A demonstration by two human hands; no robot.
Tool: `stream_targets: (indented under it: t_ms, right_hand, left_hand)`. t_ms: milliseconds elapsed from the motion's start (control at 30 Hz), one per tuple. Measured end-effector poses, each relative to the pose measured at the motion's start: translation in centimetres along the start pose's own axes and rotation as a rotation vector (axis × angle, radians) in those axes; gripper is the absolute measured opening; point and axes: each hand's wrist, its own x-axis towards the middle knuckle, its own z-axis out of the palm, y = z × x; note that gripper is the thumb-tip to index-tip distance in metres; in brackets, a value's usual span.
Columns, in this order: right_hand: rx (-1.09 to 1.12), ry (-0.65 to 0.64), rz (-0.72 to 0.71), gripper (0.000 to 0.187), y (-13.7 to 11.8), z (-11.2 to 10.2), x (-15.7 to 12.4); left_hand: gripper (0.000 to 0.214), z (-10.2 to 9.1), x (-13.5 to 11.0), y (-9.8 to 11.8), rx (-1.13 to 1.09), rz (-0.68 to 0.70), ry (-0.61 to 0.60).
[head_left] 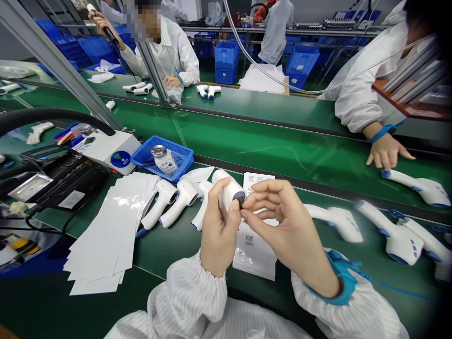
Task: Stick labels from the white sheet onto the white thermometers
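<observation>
My left hand (219, 230) grips a white handheld thermometer (228, 190) upright, with its dark round end facing my right hand. The fingertips of my right hand (286, 230) pinch at that dark end. Below my hands, a printed sheet and clear plastic bags (252, 254) lie on the green conveyor belt (247, 150). Several white thermometers (178, 202) lie just left of my left hand. A stack of white sheets (106, 235) lies farther left.
A blue tray (162, 157) holds a small bottle (164, 160) beside a white machine (106, 148) and black equipment (60, 181). A co-worker's hand (386, 151) rests on the belt at right, near more thermometers (399, 235). A metal frame (151, 61) crosses the view, with other workers and blue crates (226, 61) beyond.
</observation>
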Motion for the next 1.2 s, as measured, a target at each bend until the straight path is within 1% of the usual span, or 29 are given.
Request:
stream_targets:
  t_ms: [100, 167, 233, 300, 367, 433, 533, 600, 700, 800, 833, 933, 967, 1033, 1100, 1200]
  right_hand:
    - [0.107, -0.034, 0.056, 0.034, 0.1, -0.3, 0.5]
    - [0.127, -0.010, 0.052, 0.032, 0.4, -0.5, 0.7]
    - [0.062, 0.071, -0.005, 0.030, 0.7, -0.6, 0.8]
    - [-0.028, 0.118, -0.092, 0.031, 1.0, -0.4, 0.9]
    - [-0.094, 0.086, -0.171, 0.032, 1.2, -0.1, 1.0]
    - [-0.102, 0.043, -0.219, 0.026, 1.3, 0.1, 1.3]
    - [-0.003, 0.025, -0.223, 0.007, 1.3, 0.0, 1.8]
    - [0.068, 0.007, -0.201, 0.002, 1.3, -0.1, 2.1]
    - [0.116, -0.030, -0.157, 0.006, 1.3, 0.1, 2.3]
    - [0.105, -0.088, -0.133, 0.012, 1.5, 0.6, 1.9]
    - [0.086, -0.117, -0.139, 0.018, 1.6, 0.8, 1.7]
    - [0.040, -0.203, -0.163, 0.050, 2.0, 0.9, 1.0]
    - [0.044, -0.226, -0.164, 0.055, 2.1, 0.8, 0.9]
    - [0.075, -0.260, -0.161, 0.054, 2.0, 0.5, 0.8]
    - [0.103, -0.260, -0.165, 0.049, 1.8, 0.2, 0.9]
    - [0.132, -0.168, -0.170, 0.036, 1.3, 0.4, 1.2]
  left_hand:
    - [0.038, 0.0, 0.0, 0.3, -0.075, -0.093, -0.036]
    - [0.039, -0.1, 0.0, 0.7, -0.146, -0.197, -0.072]
    - [0.041, -0.2, 0.1, 1.3, -0.226, -0.306, -0.119]
    - [0.044, -0.5, 0.1, 1.8, -0.283, -0.361, -0.175]
    - [0.052, -0.7, 0.0, 2.2, -0.272, -0.338, -0.237]
    - [0.065, -0.9, -0.2, 2.5, -0.208, -0.282, -0.283]
    - [0.076, -0.9, -0.5, 2.8, -0.143, -0.259, -0.312]
    - [0.076, -0.8, -0.5, 2.9, -0.152, -0.278, -0.320]
    - [0.076, -0.6, -0.5, 3.0, -0.164, -0.283, -0.317]
    - [0.074, -0.5, -0.3, 2.9, -0.174, -0.285, -0.300]
    - [0.074, -0.5, -0.3, 2.8, -0.187, -0.280, -0.292]
    - [0.078, -0.6, -0.1, 2.5, -0.235, -0.248, -0.281]
    - [0.079, -0.6, -0.1, 2.4, -0.247, -0.242, -0.285]
    - [0.078, -0.6, -0.1, 2.3, -0.267, -0.228, -0.298]
    - [0.078, -0.5, -0.1, 2.4, -0.262, -0.218, -0.300]
    - [0.080, -0.2, -0.2, 2.7, -0.192, -0.214, -0.279]
